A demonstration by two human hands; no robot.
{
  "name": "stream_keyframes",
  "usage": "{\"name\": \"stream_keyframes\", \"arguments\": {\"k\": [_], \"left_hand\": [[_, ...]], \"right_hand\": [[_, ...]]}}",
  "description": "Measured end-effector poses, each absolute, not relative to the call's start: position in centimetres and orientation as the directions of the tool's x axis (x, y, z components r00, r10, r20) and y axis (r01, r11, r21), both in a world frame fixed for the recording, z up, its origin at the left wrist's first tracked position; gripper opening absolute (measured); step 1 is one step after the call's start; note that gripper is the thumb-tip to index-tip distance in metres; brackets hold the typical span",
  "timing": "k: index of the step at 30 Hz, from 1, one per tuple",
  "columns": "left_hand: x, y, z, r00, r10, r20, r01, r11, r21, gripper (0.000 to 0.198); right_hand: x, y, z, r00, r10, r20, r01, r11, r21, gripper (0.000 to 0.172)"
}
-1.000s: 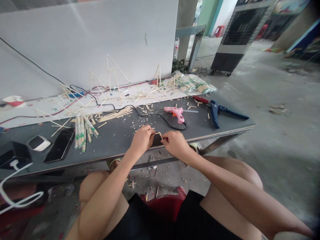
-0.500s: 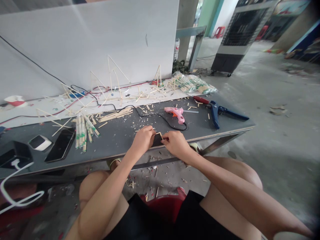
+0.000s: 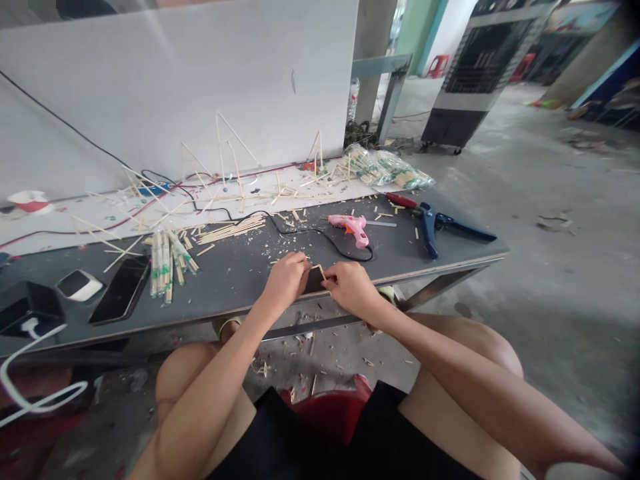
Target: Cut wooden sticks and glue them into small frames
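Pinching a small stick frame (image 3: 318, 269) over the near edge of the grey table (image 3: 235, 277), the left hand (image 3: 284, 280) and right hand (image 3: 351, 287) keep their fingers clamped on its ends. Nothing has shifted over the last second; the hold stays steady. Just behind lie a pink glue gun (image 3: 353, 227) and blue cutters (image 3: 434, 225).

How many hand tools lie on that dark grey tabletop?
2: a pink plastic glue gun mid-way along the dark grey tabletop, and a blue-handled, red-tipped cutter to its right. Clutter may hide others.
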State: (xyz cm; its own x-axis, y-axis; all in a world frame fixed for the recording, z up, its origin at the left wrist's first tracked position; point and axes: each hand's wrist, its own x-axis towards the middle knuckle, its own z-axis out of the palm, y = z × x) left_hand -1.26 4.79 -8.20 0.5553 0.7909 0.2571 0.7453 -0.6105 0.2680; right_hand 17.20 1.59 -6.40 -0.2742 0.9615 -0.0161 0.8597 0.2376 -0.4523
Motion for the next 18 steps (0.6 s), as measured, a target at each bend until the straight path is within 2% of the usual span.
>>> {"name": "stream_keyframes", "arguments": {"k": [5, 18], "left_hand": [[-1.28, 4.76, -8.41, 0.547, 0.796, 0.259, 0.762, -0.601, 0.240, 0.033], [-1.53, 5.20, -8.41, 0.565, 0.781, 0.265, 0.728, -0.623, 0.286, 0.031]], "right_hand": [[17.20, 1.62, -6.19, -0.270, 0.963, -0.017, 0.855, 0.232, -0.464, 0.016], [17.30, 1.79, -6.94, -0.271, 0.962, 0.021, 0.844, 0.248, -0.476, 0.017]]}}
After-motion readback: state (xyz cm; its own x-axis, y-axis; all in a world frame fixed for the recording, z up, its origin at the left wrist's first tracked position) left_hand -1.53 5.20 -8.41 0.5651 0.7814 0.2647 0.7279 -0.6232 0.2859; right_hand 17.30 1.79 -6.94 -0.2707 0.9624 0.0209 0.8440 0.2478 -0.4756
